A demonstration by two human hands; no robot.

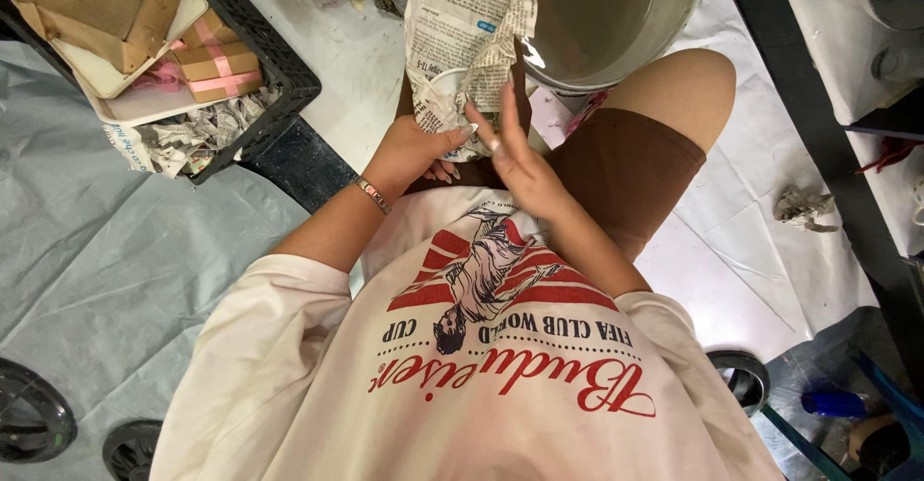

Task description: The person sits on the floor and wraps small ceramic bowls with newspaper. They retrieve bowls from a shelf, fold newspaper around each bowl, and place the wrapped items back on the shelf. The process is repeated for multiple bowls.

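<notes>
From the head camera I saw a crumpled sheet of printed newspaper point(460, 34) held up over the person's lap, and I took it as my landmark. The left hand point(414, 149) gripped its lower edge from below, fingers curled shut around the paper. The right hand point(515, 154) lay against the sheet's lower right side, its fingers spread wide and flat, touching the paper without closing on it. Just beside the newspaper, to its right, stood a large grey bucket point(664, 29), its contents unclear to me. Well to the left of the sheet sat a black plastic crate point(279, 58) holding torn newspaper scraps point(192, 135) and a pale tray point(144, 106) of brown boards.
</notes>
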